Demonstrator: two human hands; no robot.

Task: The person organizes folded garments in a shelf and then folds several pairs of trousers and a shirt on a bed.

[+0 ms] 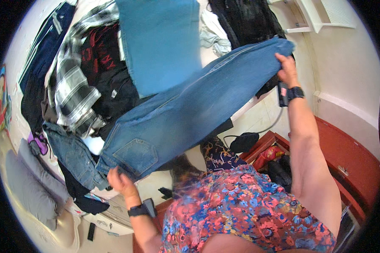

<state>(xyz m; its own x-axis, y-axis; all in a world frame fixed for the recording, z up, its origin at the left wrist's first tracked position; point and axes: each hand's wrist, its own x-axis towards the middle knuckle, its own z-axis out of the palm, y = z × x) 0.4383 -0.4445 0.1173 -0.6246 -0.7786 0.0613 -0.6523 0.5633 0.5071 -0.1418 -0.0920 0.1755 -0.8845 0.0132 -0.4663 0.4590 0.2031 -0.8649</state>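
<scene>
A pair of blue jeans (198,111) stretches diagonally between my hands, folded lengthwise with a back pocket facing up. My left hand (123,185) is closed at the waistband, its fingertips partly hidden by the cloth. Farther off to the right, my right hand (288,71) grips the leg-hem end. Beneath and beyond the jeans lie a lighter blue folded denim piece (162,46), a black shirt with red print (103,59) and a black-and-white plaid shirt (74,80). Another pair of jeans (78,158) hangs at the near left edge of the pile.
Black garments (249,23) and dark trousers (44,55) lie at the far right and left. Grey pillows (31,189) are at the left. On my right, an open reddish drawer (266,145) holds items, next to a red-brown wooden panel (346,147). A cable (274,124) runs from my right wrist.
</scene>
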